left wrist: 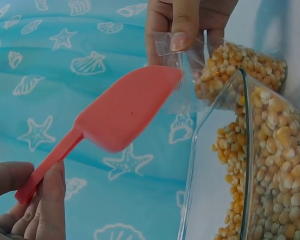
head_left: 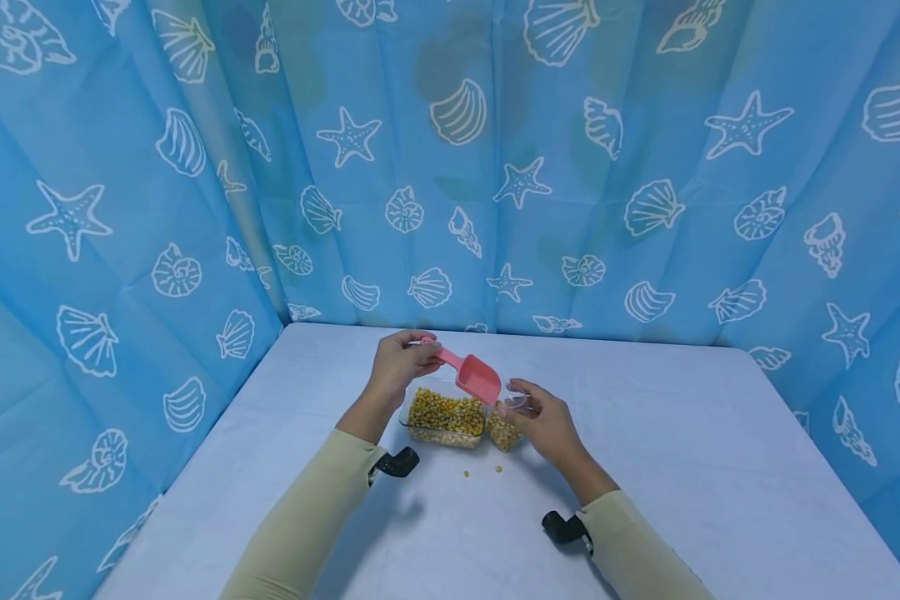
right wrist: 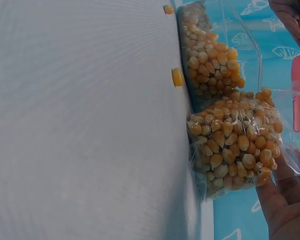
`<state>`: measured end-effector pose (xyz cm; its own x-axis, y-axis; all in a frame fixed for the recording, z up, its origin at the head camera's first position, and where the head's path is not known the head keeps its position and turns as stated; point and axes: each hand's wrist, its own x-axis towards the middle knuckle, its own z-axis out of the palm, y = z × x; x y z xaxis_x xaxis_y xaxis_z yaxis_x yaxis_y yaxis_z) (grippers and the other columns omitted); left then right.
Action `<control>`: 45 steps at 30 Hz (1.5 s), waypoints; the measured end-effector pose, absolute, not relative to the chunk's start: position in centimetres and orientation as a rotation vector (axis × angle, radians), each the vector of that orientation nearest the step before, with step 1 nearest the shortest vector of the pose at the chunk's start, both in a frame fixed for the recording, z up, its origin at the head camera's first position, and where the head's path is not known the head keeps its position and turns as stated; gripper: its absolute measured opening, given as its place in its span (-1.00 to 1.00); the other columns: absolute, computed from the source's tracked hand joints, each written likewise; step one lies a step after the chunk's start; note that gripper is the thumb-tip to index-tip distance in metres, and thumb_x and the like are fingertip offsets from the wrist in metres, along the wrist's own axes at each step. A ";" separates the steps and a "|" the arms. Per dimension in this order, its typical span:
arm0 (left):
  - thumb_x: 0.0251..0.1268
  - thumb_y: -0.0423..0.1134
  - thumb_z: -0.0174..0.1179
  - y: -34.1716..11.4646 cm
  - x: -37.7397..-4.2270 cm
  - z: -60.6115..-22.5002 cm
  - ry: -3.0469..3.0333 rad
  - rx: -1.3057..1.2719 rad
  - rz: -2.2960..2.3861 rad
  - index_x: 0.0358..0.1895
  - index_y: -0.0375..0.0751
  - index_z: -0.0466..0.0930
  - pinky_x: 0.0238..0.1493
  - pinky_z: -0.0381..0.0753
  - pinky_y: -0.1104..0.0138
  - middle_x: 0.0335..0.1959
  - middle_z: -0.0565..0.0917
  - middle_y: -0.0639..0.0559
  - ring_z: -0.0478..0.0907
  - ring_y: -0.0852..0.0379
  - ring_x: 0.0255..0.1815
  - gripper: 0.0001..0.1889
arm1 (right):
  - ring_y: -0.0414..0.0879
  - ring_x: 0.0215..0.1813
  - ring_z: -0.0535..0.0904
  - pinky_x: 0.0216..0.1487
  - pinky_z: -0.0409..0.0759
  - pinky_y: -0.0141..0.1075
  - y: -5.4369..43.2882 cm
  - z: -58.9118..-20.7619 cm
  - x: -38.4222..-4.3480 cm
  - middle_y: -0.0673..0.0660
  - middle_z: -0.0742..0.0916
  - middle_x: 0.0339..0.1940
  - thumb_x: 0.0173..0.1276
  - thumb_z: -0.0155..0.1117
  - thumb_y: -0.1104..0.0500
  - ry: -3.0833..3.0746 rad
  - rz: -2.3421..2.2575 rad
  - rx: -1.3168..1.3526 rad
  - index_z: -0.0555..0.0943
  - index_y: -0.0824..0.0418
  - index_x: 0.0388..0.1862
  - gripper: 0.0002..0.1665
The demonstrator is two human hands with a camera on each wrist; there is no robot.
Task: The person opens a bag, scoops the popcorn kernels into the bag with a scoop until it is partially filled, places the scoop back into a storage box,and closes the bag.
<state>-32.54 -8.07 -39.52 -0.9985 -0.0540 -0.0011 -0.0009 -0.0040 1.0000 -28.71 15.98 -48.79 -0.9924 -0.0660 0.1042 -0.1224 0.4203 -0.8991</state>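
A pink scoop point(head_left: 479, 379) hangs tilted over the right side of the glass container, its handle pinched by my left hand point(head_left: 407, 360). In the left wrist view the scoop point(left wrist: 130, 110) shows its underside, so its inside is hidden there; the head view shows no kernels in it. Beside the container stands a clear plastic bag point(right wrist: 235, 145) filled with corn kernels. My right hand point(head_left: 546, 419) holds the bag's upper part between thumb and fingers. Corn kernels also fill much of the glass container point(left wrist: 244, 150), piled unevenly.
Two loose kernels point(head_left: 498, 469) lie on the white tabletop point(head_left: 450, 533) in front of the container. A blue curtain point(head_left: 450, 167) with white shells and starfish hangs behind the table and along both sides.
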 end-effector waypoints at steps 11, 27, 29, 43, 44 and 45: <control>0.29 -0.31 0.28 -10.5 -32.8 -40.0 -2.147 0.152 -2.180 0.07 -0.39 0.57 -0.16 0.70 0.29 -0.17 0.67 -0.22 0.71 0.02 -0.22 -0.67 | -0.01 0.16 0.56 0.17 0.56 -0.08 16.1 -48.6 -28.6 0.07 0.58 0.26 0.29 0.40 0.00 -2.596 1.682 0.175 0.43 -0.03 0.37 -0.32; 0.31 -0.27 0.27 -13.7 -33.0 -41.6 -2.239 0.281 -2.023 0.01 -0.22 0.59 -0.15 0.69 0.33 -0.15 0.65 -0.17 0.70 0.04 -0.19 -0.75 | -0.02 0.15 0.57 0.21 0.52 -0.08 16.3 -48.7 -28.5 0.01 0.57 0.26 0.25 0.42 -0.05 -2.567 1.694 0.190 0.43 -0.02 0.38 -0.28; 0.31 -0.29 0.26 -13.8 -32.9 -41.9 -2.247 0.265 -2.018 0.00 -0.23 0.60 -0.15 0.69 0.32 -0.15 0.65 -0.18 0.70 0.03 -0.20 -0.76 | -0.02 0.15 0.57 0.21 0.53 -0.08 16.3 -48.7 -28.5 0.02 0.57 0.26 0.25 0.43 -0.05 -2.565 1.696 0.185 0.43 -0.02 0.38 -0.28; 0.31 -0.31 0.25 -13.0 -33.6 -44.8 -2.287 0.230 -2.005 0.03 -0.26 0.60 -0.17 0.70 0.31 -0.18 0.66 -0.19 0.69 0.03 -0.22 -0.74 | -0.01 0.15 0.57 0.20 0.53 -0.08 16.5 -49.0 -28.5 0.10 0.58 0.25 0.28 0.41 -0.01 -2.551 1.707 0.205 0.42 0.03 0.39 -0.28; 0.30 -0.31 0.25 -12.9 -33.7 -45.0 -2.285 0.237 -2.011 0.04 -0.27 0.60 -0.17 0.70 0.31 -0.18 0.66 -0.19 0.69 0.02 -0.22 -0.73 | -0.02 0.15 0.57 0.20 0.53 -0.09 16.5 -49.0 -28.6 0.07 0.58 0.25 0.28 0.41 -0.01 -2.549 1.708 0.204 0.42 0.02 0.39 -0.29; 0.31 -0.31 0.25 -12.9 -33.7 -45.1 -2.286 0.250 -2.017 0.04 -0.26 0.60 -0.17 0.70 0.31 -0.18 0.66 -0.19 0.69 0.03 -0.22 -0.73 | -0.03 0.15 0.57 0.21 0.53 -0.10 16.5 -49.0 -28.6 0.05 0.58 0.25 0.28 0.41 -0.01 -2.547 1.709 0.202 0.43 0.01 0.38 -0.30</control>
<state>-33.73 -12.88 -45.12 -0.9832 -0.1767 -0.0455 -0.0671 0.1184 0.9907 -28.57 16.50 -49.00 -0.9890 -0.0714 0.1292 -0.1466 0.3738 -0.9158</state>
